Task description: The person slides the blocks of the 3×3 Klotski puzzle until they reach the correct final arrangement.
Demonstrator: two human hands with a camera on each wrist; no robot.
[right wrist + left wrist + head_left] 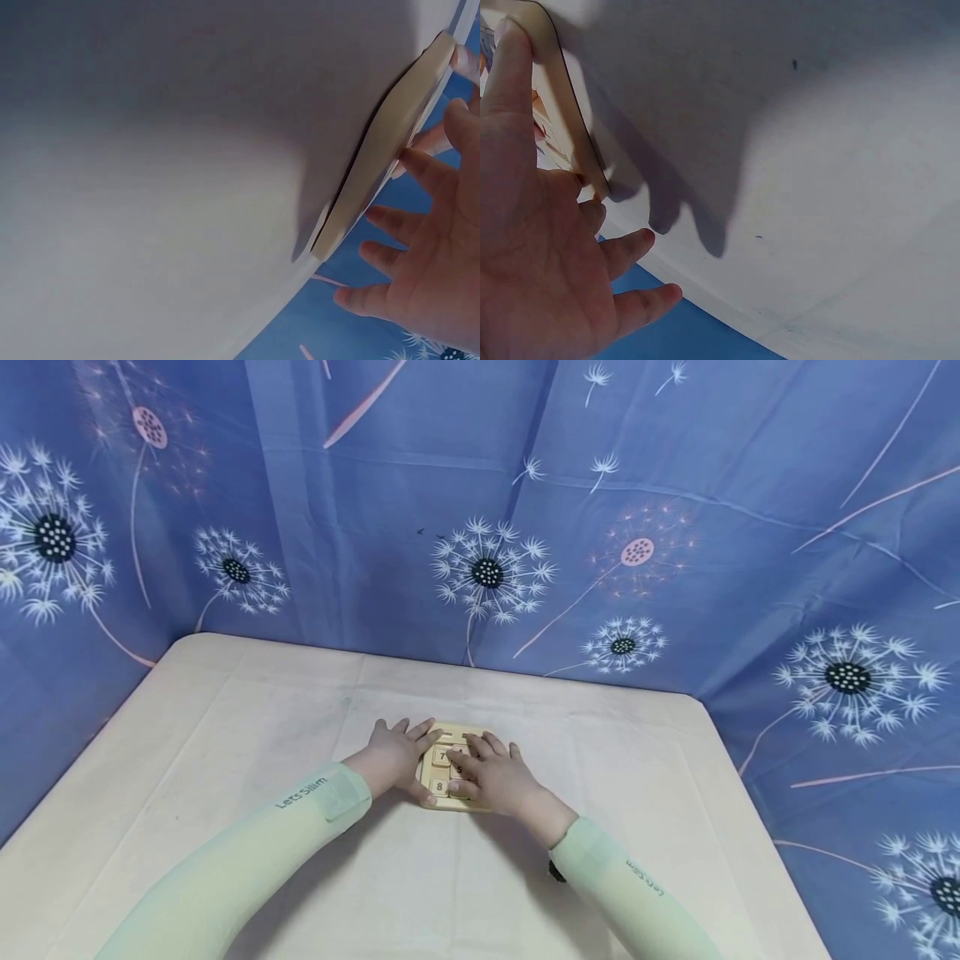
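Note:
A pale wooden number sliding puzzle [457,806] lies flat on the table. Tiles marked 7 [442,757] and 8 [439,787] show on its left side; other tiles are partly covered. My left hand [392,758] spans the puzzle's left side with spread fingers, thumb on the near corner and a fingertip by the far end. In the left wrist view, that thumb rests on the wooden rim [561,101]. From the right, my right hand [506,781] reaches over the tiles, fingers fairly straight and fingertips on or just above them. The right wrist view shows the board's side edge [397,131].
A cream cloth covers the table [420,893]. Behind and at both sides hangs a blue curtain [390,543] with dandelion prints, meeting the table's far edge. Pale green sleeves [255,843] cover both forearms, and a small dark object [557,871] shows under the right cuff.

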